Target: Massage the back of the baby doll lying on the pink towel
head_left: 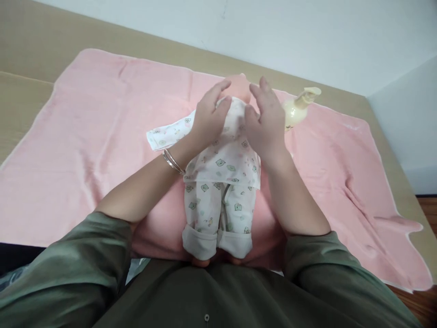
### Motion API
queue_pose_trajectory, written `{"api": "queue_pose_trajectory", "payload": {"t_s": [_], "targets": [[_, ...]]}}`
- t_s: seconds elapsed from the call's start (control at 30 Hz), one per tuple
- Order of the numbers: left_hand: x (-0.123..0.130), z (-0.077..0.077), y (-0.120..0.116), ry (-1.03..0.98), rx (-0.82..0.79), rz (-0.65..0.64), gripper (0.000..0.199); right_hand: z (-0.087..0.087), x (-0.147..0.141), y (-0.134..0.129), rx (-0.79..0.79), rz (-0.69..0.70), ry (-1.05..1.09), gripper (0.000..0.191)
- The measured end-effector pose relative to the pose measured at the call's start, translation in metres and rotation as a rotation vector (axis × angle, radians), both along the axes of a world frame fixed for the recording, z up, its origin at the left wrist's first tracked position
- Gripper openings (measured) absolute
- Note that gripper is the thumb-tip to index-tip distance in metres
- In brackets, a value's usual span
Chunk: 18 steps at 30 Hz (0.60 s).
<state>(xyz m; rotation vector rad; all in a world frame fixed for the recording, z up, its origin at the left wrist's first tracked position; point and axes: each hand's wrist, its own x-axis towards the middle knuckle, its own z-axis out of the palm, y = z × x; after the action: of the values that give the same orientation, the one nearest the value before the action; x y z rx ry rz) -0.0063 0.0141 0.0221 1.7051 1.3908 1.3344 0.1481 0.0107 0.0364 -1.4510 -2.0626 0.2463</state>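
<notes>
A baby doll (239,87) lies along the middle of a pink blanket (126,109), its feet towards me. It wears a white printed top (225,150) and matching trousers (208,205) with turned-up cuffs. My left hand (211,111) is over the doll's chest and shoulder on the left, fingers stretched and thumb apart. On the other side, my right hand (266,120) is held open near the doll's shoulder, palm turned inwards. Neither hand grips anything that I can see. The doll's face and its arm on the right are mostly hidden.
A pale yellow pump bottle (295,113) stands on the blanket just beyond my right hand. The blanket covers a wooden table (30,43), with a white wall (259,32) behind it. Folds run across the blanket on both sides.
</notes>
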Motion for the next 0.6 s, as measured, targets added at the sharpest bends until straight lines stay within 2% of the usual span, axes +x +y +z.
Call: {"api": "queue_pose_trajectory", "payload": {"t_s": [0.13, 0.2, 0.3, 0.4, 0.5, 0.6], "targets": [[-0.017, 0.006, 0.011, -0.191, 0.099, 0.056, 0.031, -0.023, -0.017, 0.003, -0.112, 0.155, -0.097, 0.055], [-0.023, 0.009, 0.014, -0.271, 0.156, 0.057, 0.025, -0.025, -0.019, 0.003, -0.134, 0.200, -0.094, 0.055], [-0.028, 0.016, 0.012, -0.347, 0.246, 0.047, 0.020, -0.018, -0.015, 0.002, -0.093, 0.146, -0.049, 0.057], [-0.028, 0.023, 0.005, -0.351, 0.336, 0.043, 0.020, -0.020, -0.013, 0.003, -0.061, 0.112, -0.078, 0.056], [-0.028, 0.026, -0.002, -0.296, 0.393, 0.052, 0.024, -0.027, -0.015, 0.004, -0.102, 0.167, -0.170, 0.056], [-0.027, 0.029, -0.008, -0.269, 0.417, 0.047, 0.024, -0.024, -0.015, 0.002, -0.129, 0.189, -0.200, 0.053]]}}
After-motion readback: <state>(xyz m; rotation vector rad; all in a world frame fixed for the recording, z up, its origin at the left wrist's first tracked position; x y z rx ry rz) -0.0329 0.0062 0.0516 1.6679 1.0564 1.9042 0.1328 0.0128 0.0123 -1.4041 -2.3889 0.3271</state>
